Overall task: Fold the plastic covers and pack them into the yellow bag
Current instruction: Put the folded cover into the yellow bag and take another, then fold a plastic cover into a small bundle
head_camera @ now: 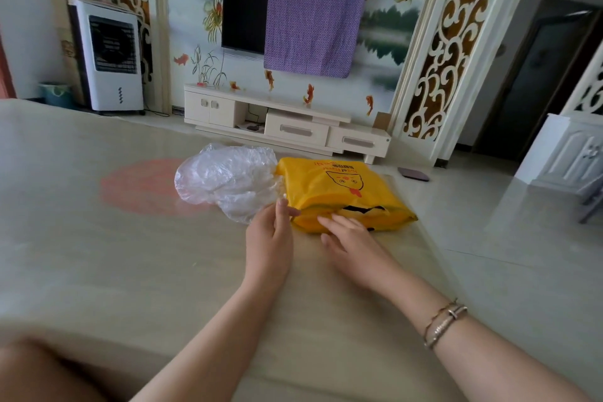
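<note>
Yellow bag [339, 192] flat on the worktop [130, 264], a bit right of the middle. Clear plastic covers [225, 179] in one puffy heap just left of the bag, touching its left edge — not folded yet, by the look of it. Left hand [269, 238] near the bag's near left corner, fingertips touching it, fingers mostly straight, gripping nothing. Right hand [349, 238] flat on the bag's near edge, fingers spread and straight, pressing down, holding nothing.

Could go wrong from here:
- Slippery, shiny worktop — bag likely to slide away if pushed without being held.
- Bag lying close to the right edge, so a hard push could send it off onto the floor [489, 222].
- Covers light and springy; probably pop open again if folded loosely, then too fat for the bag.
- Bag's mouth hard to see; thin plastic may tear if stuffed fast.
</note>
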